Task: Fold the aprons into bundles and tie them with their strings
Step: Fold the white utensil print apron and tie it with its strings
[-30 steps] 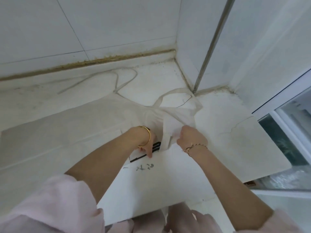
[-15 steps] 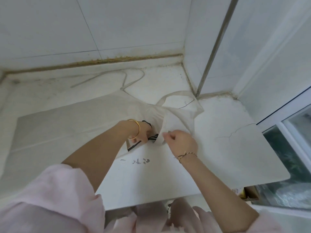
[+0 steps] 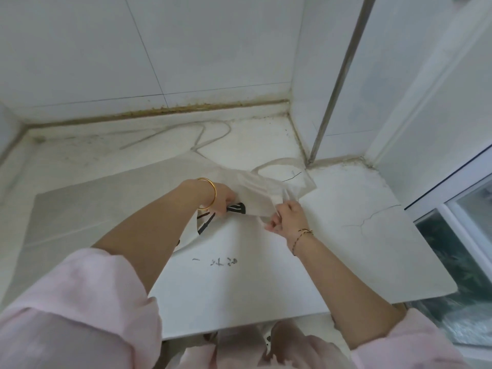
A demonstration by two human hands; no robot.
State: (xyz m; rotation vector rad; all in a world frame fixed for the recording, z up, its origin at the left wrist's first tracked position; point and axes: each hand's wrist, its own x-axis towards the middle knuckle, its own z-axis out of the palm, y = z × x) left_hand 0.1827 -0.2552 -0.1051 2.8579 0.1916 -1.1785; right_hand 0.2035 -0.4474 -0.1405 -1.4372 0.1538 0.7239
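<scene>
One white apron (image 3: 239, 283) lay mostly flat on the table (image 3: 359, 198), its bib at twelve o'clock pinched by left hand (image 3: 222, 201) and right hand (image 3: 288, 218), folding barely begun, strings (image 3: 210, 139) untied.

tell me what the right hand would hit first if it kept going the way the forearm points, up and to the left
Most likely the folded top of the apron it is already pinching; the right hand sits at that flap's edge. Just past it is the left hand gripping the same fabric, though depth is hard to judge.
</scene>
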